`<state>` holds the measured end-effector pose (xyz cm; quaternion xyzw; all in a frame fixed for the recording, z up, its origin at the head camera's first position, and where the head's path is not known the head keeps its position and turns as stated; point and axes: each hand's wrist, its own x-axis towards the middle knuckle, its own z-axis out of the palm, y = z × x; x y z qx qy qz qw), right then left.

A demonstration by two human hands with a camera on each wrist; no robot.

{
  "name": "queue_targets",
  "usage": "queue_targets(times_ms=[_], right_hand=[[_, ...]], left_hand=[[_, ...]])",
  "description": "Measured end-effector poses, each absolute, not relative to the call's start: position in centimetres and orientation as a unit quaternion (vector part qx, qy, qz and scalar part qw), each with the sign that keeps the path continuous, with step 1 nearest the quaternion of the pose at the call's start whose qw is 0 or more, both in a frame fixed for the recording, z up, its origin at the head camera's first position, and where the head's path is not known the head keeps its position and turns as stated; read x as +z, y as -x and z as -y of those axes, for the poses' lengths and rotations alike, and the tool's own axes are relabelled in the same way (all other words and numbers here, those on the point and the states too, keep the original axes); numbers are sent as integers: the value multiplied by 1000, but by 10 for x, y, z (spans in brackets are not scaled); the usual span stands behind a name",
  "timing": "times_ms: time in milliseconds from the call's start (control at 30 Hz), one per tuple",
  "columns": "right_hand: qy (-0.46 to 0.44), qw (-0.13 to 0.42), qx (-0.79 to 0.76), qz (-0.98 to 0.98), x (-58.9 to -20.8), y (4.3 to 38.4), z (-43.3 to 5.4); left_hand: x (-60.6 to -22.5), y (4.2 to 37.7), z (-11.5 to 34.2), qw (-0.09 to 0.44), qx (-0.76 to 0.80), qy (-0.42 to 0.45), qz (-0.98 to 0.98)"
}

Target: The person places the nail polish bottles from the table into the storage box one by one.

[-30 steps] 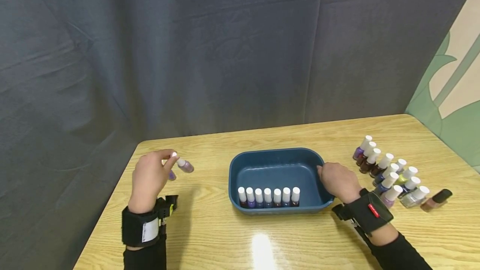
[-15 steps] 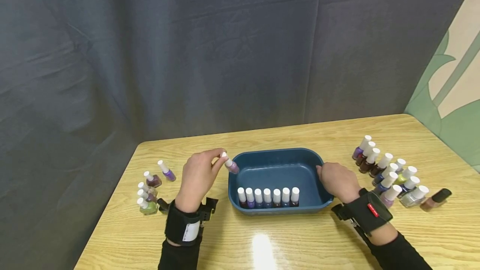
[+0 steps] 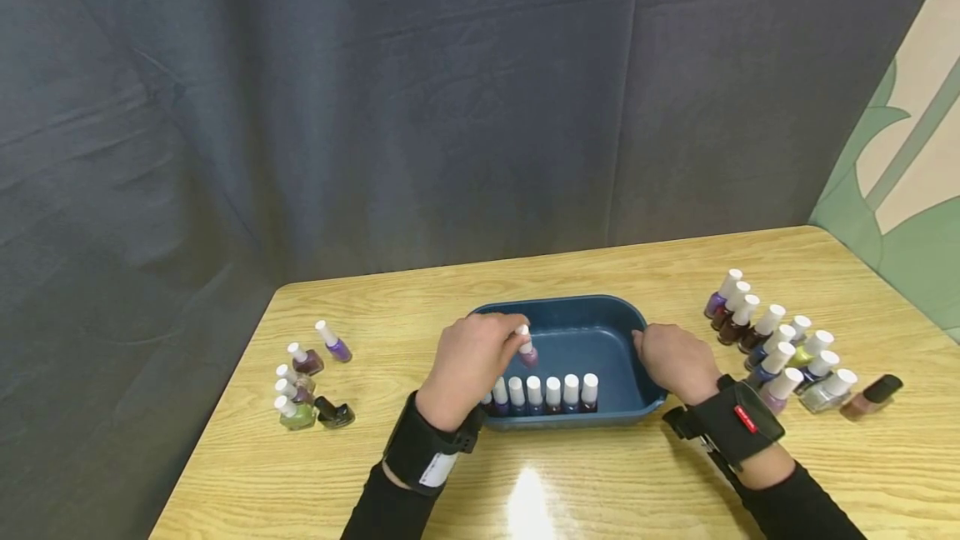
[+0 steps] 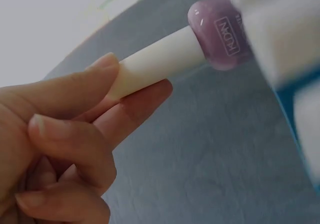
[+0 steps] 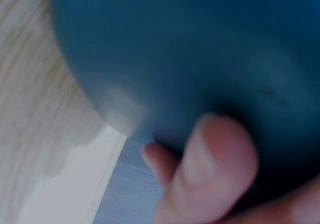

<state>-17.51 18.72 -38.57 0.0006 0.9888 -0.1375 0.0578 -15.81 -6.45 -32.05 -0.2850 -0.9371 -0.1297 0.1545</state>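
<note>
My left hand [image 3: 471, 367] pinches the white cap of a mauve nail polish bottle [image 3: 529, 355] between thumb and fingers. The bottle hangs over the left part of a dark blue tray [image 3: 600, 348]. In the left wrist view the bottle's glass [image 4: 220, 33] carries a printed label. A row of white-capped nail polish bottles [image 3: 553, 396] stands along the tray's near wall, its left end partly behind my left hand. My right hand [image 3: 678, 363] grips the tray's right end; in the right wrist view the thumb [image 5: 210, 169] lies against the blue wall.
On the left of the wooden table [image 3: 405, 290] are several loose bottles, among them a purple one [image 3: 337, 347], a green one [image 3: 296, 415] and a black-capped one [image 3: 334, 413]. Beyond my right hand stands a cluster of bottles [image 3: 772, 352]. A grey cloth [image 3: 450, 107] hangs behind.
My left hand has lifted the mauve bottle from the table's left side and carried it right, over the tray. The right hand and the tray have stayed in place.
</note>
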Motion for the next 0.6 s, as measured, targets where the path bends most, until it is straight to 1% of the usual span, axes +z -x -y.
queue_targets(times_ms=[167, 300, 600], right_hand=[[3, 58, -136, -989, -385, 176, -188], [5, 57, -135, -989, -385, 176, -187], [7, 51, -135, -989, -385, 175, -188]], left_hand=[[-328, 156, 55, 154, -118, 298, 935], [-331, 158, 61, 151, -121, 294, 936], [-337, 168, 93, 100, -100, 266, 953]])
